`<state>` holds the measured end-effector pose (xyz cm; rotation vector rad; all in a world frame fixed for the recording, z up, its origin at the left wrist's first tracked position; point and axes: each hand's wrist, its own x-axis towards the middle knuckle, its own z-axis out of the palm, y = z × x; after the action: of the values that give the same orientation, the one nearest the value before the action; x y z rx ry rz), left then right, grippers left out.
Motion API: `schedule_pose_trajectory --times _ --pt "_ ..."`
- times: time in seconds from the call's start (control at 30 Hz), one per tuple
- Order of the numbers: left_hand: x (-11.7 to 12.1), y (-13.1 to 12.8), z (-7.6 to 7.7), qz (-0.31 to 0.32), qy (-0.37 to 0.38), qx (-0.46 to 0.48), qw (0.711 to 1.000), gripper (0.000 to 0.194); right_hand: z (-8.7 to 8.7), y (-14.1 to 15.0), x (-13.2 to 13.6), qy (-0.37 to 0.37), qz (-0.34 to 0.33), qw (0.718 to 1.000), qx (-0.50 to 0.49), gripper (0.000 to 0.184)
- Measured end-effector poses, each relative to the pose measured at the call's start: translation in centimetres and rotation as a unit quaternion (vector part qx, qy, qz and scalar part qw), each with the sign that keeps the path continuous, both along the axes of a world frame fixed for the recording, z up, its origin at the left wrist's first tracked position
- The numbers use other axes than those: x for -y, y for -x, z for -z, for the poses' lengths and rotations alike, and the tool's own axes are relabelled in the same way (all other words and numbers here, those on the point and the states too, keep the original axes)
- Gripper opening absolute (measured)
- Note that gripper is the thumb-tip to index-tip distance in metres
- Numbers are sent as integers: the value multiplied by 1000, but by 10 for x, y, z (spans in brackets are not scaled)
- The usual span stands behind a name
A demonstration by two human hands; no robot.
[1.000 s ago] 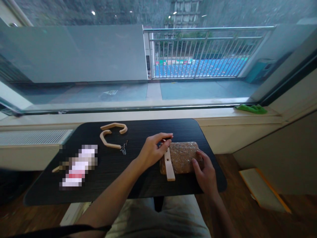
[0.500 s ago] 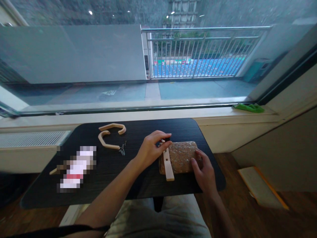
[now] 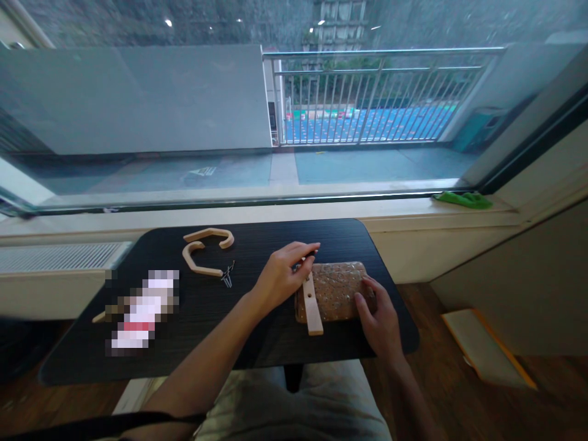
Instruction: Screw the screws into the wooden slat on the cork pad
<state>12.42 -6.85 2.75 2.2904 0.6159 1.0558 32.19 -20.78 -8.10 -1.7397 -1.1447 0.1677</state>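
Observation:
A brown block wrapped in clear plastic [image 3: 342, 293] lies near the right end of the black table [image 3: 275, 343]. A pale wooden strip with a hole [image 3: 313, 312] lies across its left side, its near end sticking out past the block. My left hand [image 3: 285, 269] is over the strip's far end, thumb and fingers drawn together; anything between them is too small or hidden to make out. My right hand [image 3: 379, 315] grips the block's right edge, thumb on top and fingers around the far side.
Two curved wooden hooks [image 3: 202, 269] and several screws [image 3: 227, 274] lie on the table's left half. A blurred white-and-red item [image 3: 144, 312] lies nearer the left edge. Beyond the table are a window sill [image 3: 257, 213] and a green cloth [image 3: 463, 199].
The left fingers have shifted slightly at the strip's far end, and a dark bit seen by the fingertips no longer shows. The right hand, strip and block have stayed put.

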Motion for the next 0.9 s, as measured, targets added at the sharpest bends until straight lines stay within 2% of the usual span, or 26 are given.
schedule_pose_trajectory --times 0.37,0.73,0.9 --pt "-1 -4 2 10 -47 6 999 29 1 -1 0 2 1 1000 1 37" --pt "-1 0 6 43 -49 19 998 32 0 0 0 -4 3 1000 -1 37" --pt "-1 1 8 2 -40 14 999 27 1 0 0 2 3 1000 -3 39"
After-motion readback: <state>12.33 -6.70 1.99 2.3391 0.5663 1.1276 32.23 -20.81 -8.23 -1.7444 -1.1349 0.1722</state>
